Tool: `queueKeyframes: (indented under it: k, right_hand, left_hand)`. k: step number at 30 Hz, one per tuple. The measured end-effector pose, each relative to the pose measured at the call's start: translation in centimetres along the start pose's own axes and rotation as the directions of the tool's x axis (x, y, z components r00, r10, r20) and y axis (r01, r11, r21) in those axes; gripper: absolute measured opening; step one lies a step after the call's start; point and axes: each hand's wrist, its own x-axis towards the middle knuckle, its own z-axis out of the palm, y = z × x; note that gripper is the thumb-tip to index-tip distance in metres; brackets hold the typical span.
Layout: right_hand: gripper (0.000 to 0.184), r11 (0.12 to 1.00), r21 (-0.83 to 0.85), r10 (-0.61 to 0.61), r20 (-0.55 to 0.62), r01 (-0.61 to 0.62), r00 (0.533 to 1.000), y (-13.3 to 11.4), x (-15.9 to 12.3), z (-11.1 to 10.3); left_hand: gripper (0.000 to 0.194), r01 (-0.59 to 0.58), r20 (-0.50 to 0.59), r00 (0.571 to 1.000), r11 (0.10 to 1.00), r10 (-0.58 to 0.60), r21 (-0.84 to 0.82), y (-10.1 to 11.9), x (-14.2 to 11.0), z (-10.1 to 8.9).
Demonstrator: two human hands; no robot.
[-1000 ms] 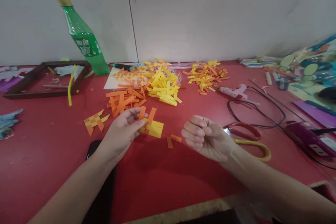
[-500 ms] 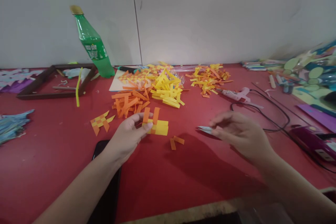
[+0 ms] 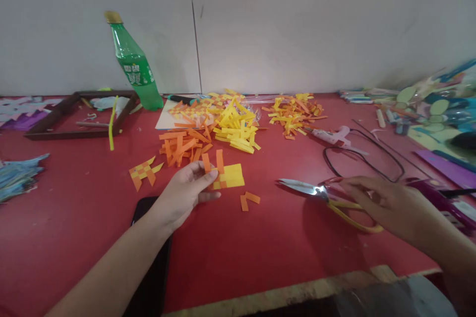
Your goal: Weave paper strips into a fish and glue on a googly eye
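My left hand pinches a small woven piece of yellow and orange paper strips between thumb and fingers. Two orange ends stick up from it, and a yellow part points right. Over on the right, my right hand has its curled fingers at the upper handle of a pair of scissors. The blades point left and look nearly closed; the lower yellow handle loop shows below the fingers. Two orange paper scraps lie between the hands. A finished-looking woven paper fish rests left of my left hand.
Piles of orange strips and yellow strips lie ahead, with a mixed pile farther right. A pink glue gun trails a black cord. A green bottle stands beside a brown frame. A phone lies under my left forearm.
My right hand has shifted right, from over the scissors' middle to the handle, so more of the scissors shows. The woven piece has turned slightly in my left hand.
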Motion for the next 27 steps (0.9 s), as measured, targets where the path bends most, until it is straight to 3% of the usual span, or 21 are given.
queueKeyframes:
  k: [3, 5, 8, 12, 15, 20, 24, 27]
  right_hand:
    - [0.035, 0.994, -0.016, -0.103, 0.103, 0.105, 0.989, 2.0, -0.3, 0.5]
    - [0.038, 0.989, -0.057, -0.128, 0.101, 0.134, 0.987, 2.4, -0.4, 1.1]
    - [0.042, 0.991, -0.096, -0.084, 0.078, 0.091, 0.993, 2.2, -0.1, 1.6]
    - [0.043, 0.987, -0.11, -0.099, 0.146, 0.115, 0.984, 1.9, 0.7, 1.6]
    - [0.036, 0.984, -0.119, -0.127, 0.077, 0.136, 0.989, 1.1, 1.2, 1.4]
    - [0.019, 0.971, -0.021, -0.238, -0.153, 0.238, 0.959, -3.6, 1.3, 0.6]
    - [0.016, 0.912, 0.081, -0.389, -0.144, 0.403, 0.91, -8.7, 2.2, 0.3]
    - [0.021, 0.853, 0.105, -0.498, -0.128, 0.511, 0.858, -11.2, 3.4, 1.3]
  left_hand:
    - [0.019, 0.005, -0.024, 1.0, 0.999, -0.006, -0.037, 0.2, -0.1, 0.3]
    - [0.024, -0.011, -0.026, 1.0, 0.999, 0.01, -0.046, 0.2, -0.2, 0.4]
    - [0.027, -0.021, -0.016, 1.0, 0.995, 0.019, -0.098, 0.2, -0.3, 0.4]
    - [0.019, 0.013, -0.01, 1.0, 0.986, -0.015, -0.169, 0.2, -0.3, 0.3]
    - [0.016, 0.017, 0.011, 1.0, 0.984, -0.015, -0.177, 0.2, -0.3, 0.3]
    - [0.022, -0.015, -0.011, 1.0, 0.987, 0.013, -0.159, 0.0, -0.3, 0.3]
    - [0.033, -0.046, -0.084, 0.996, 0.98, 0.03, -0.193, 0.0, -0.2, 0.3]
    - [0.035, -0.094, -0.115, 0.991, 0.969, 0.069, -0.227, 0.1, -0.1, 0.4]
